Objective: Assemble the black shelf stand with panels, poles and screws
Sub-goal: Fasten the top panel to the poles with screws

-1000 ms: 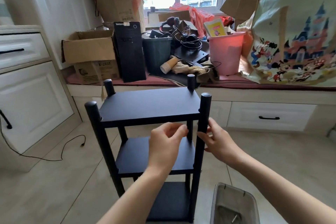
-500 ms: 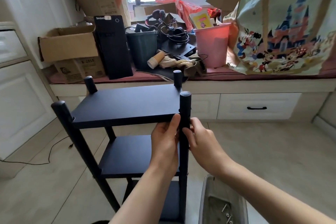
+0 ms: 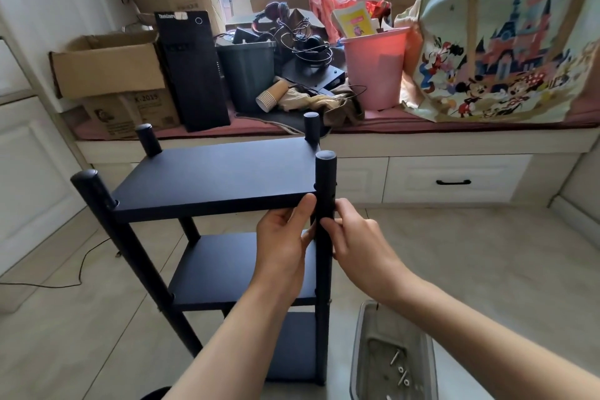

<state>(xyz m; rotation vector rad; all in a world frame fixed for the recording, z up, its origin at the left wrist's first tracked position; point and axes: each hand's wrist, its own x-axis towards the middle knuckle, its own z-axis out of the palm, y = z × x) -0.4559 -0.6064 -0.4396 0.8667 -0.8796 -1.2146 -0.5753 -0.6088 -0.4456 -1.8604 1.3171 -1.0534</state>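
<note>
The left hand sits at the near right corner of the top panel, fingers curled under the panel's front edge and the thumb laid up against the near right pole — it holds that corner. The right hand comes in from the other side, its fingertips pinching the same pole just below the top panel; whether anything small sits between them cannot be told.

The black shelf stand stands upright on the tiled floor, three panels stacked between four poles, each pole's rounded top rising a little above the top panel. Beside the stand's near right foot lies a clear plastic tray with a few screws loose in it.

Behind the stand runs a window bench with white drawers under it — crowded along its top with a cardboard box, a black computer tower, a dark bin, a stack of paper cups, tangled headphones, a pink bucket and a large cartoon-print bag. White cabinets stand at the left, and a thin black cable trails over the floor there.
</note>
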